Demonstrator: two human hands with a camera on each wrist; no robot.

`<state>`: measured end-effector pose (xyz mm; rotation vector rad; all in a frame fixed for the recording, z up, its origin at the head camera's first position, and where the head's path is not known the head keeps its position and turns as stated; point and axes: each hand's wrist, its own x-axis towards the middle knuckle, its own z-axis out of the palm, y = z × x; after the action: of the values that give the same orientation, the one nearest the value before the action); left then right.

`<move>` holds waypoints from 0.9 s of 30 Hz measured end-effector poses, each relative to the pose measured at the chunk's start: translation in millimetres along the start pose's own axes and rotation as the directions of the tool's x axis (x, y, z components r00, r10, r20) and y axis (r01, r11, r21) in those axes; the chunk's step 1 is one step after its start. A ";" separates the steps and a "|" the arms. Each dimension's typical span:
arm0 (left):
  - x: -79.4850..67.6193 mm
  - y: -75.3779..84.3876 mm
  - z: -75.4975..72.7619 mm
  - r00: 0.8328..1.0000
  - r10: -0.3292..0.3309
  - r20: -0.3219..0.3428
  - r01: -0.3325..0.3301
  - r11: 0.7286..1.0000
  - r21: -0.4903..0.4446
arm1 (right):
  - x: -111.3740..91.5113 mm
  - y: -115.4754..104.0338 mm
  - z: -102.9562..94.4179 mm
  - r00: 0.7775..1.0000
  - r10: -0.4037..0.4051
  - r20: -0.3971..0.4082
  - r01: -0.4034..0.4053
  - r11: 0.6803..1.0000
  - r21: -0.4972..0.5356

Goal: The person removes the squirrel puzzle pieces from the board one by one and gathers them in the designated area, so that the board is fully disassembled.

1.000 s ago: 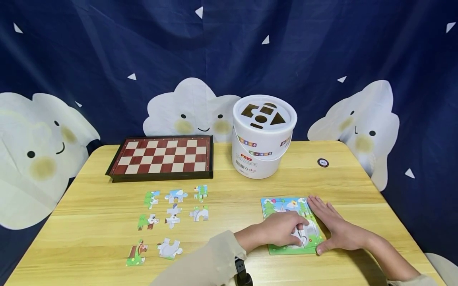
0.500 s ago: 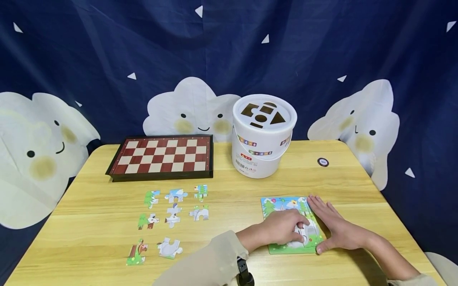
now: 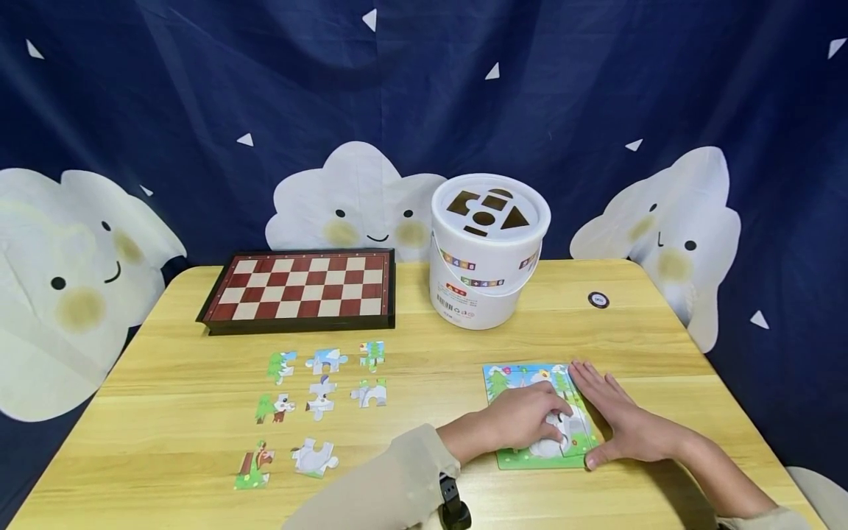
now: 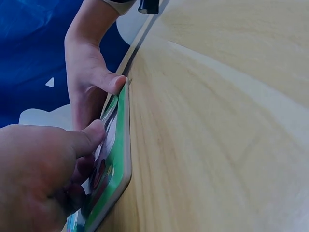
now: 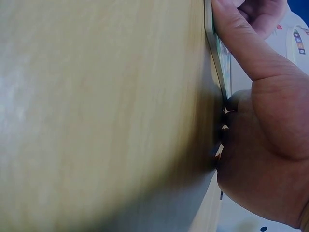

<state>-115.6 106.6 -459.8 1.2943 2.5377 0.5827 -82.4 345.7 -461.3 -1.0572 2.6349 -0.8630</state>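
Observation:
A square picture puzzle board (image 3: 523,462) with a green and blue border lies at the right of the table. My left hand (image 3: 526,417) is over its middle, thumb and curled fingers pinching a whitish puzzle piece (image 3: 568,422) against the board; the fingers hide part of it. Along the board's right edge rests my right hand (image 3: 632,427), fingers extended and thumb at the near corner. In the left wrist view, my left thumb (image 4: 91,137) touches the picture surface. The right wrist view has the right thumb (image 5: 246,46) on the board's edge.
Several loose jigsaw pieces (image 3: 321,398) lie spread at the left. Behind them sits a red and white checkered board (image 3: 301,287). A white bucket (image 3: 473,287) with shaped holes in its lid stands at the back, and a small dark disc (image 3: 598,299) lies right of it.
My left fingers have shifted slightly over the puzzle board, and the whitish piece under them has moved a little. The right hand stays along the edge.

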 end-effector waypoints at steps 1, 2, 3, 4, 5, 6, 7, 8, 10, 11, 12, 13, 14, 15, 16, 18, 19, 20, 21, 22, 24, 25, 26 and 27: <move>-0.1 0.0 -0.2 1.000 0.002 0.002 -0.002 1.000 0.003 | 0.1 0.0 0.0 1.000 0.001 0.000 -0.001 1.000 0.000; -0.3 -0.3 -0.4 1.000 0.005 0.004 -0.005 1.000 0.003 | 0.3 -0.1 0.1 1.000 0.002 -0.001 -0.002 1.000 0.000; -0.7 -0.7 -1.0 1.000 0.009 0.005 -0.009 1.000 -0.002 | 0.5 -0.2 0.1 1.000 0.005 0.000 -0.005 1.000 0.001; -1.2 -1.3 -1.8 1.000 0.013 0.005 -0.013 1.000 -0.010 | 0.7 -0.4 0.3 1.000 0.008 0.001 -0.008 1.000 0.003; -1.9 -2.3 -2.3 1.000 0.021 0.003 -0.021 1.000 -0.022 | 0.9 -0.5 0.4 1.000 0.012 0.003 -0.012 1.000 0.005; -2.6 -3.5 -3.1 0.999 0.032 0.001 -0.032 0.999 -0.036 | 1.1 -0.7 0.6 1.000 0.015 0.004 -0.015 1.000 0.008; -3.5 -4.9 -4.2 0.999 0.044 0.001 -0.043 0.998 -0.051 | 1.3 -0.8 0.7 1.000 0.019 0.006 -0.019 1.000 0.009; -4.6 -6.6 -5.2 0.998 0.056 0.001 -0.056 0.996 -0.066 | 1.4 -0.9 0.8 1.000 0.022 0.008 -0.023 1.000 0.011; -7.2 -10.0 -8.1 0.997 0.080 0.004 -0.079 0.993 -0.090 | 1.6 -1.0 0.8 1.000 0.026 0.009 -0.026 1.000 0.012; -8.9 -11.6 -9.8 0.996 0.091 0.005 -0.090 0.991 -0.101 | 1.6 -0.9 0.8 1.000 0.027 0.008 -0.027 1.000 0.009; -10.7 -13.3 -11.6 0.995 0.099 0.007 -0.097 0.989 -0.107 | 1.6 -0.7 0.8 1.000 0.028 0.007 -0.028 1.000 0.008; -12.8 -14.8 -13.6 0.995 0.102 0.009 -0.101 0.988 -0.118 | 1.7 -0.6 0.8 1.000 0.028 0.006 -0.028 1.000 0.005; -15.3 -16.1 -15.9 0.995 0.104 0.009 -0.102 0.986 -0.129 | 1.8 -0.4 0.8 1.000 0.029 0.005 -0.029 1.000 0.003; -18.2 -17.2 -18.8 0.994 0.105 0.009 -0.103 0.985 -0.141 | 1.9 -0.3 0.8 1.000 0.030 0.005 -0.030 1.000 0.001; -21.4 -18.2 -21.7 0.994 0.104 0.011 -0.101 0.981 -0.164 | 2.1 -0.2 0.8 0.999 0.032 0.005 -0.032 1.000 0.000; -28.3 -20.7 -27.3 0.994 0.108 0.009 -0.105 0.977 -0.185 | 2.3 -0.3 0.8 0.999 0.036 0.009 -0.036 0.999 0.002; -32.0 -22.0 -30.8 0.994 0.112 0.007 -0.109 0.975 -0.193 | 2.5 -0.4 0.8 0.999 0.037 0.009 -0.037 0.999 0.003; -35.9 -23.3 -34.8 0.994 0.113 0.005 -0.110 0.974 -0.198 | 2.6 -0.5 0.7 0.999 0.040 0.011 -0.040 0.999 0.005; -39.7 -24.9 -38.7 0.994 0.113 0.004 -0.110 0.974 -0.200 | 2.6 -0.7 0.6 0.999 0.043 0.013 -0.043 0.999 0.008; -43.7 -27.0 -42.2 0.994 0.113 0.002 -0.110 0.973 -0.204 | 2.6 -0.9 0.4 0.999 0.045 0.013 -0.045 0.999 0.010; -52.0 -32.0 -50.2 0.994 0.111 -0.008 -0.110 0.976 -0.188 | 2.6 -1.1 0.3 0.999 0.049 0.015 -0.049 0.999 0.014; -56.6 -34.8 -54.2 0.994 0.107 -0.014 -0.107 0.976 -0.190 | 2.7 -1.1 0.4 0.999 0.049 0.014 -0.049 0.999 0.014; -61.8 -37.7 -58.4 0.995 0.099 -0.017 -0.100 0.975 -0.199 | 2.6 -1.1 0.5 0.999 0.047 0.013 -0.047 0.999 0.015; -67.6 -40.7 -62.4 0.996 0.093 -0.020 -0.095 0.973 -0.213 | 2.7 -0.9 0.8 0.999 0.044 0.011 -0.044 0.999 0.014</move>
<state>-129.1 14.9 -420.5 1.3402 2.3542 0.8578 -83.6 343.0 -461.3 -0.9935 2.6288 -0.8628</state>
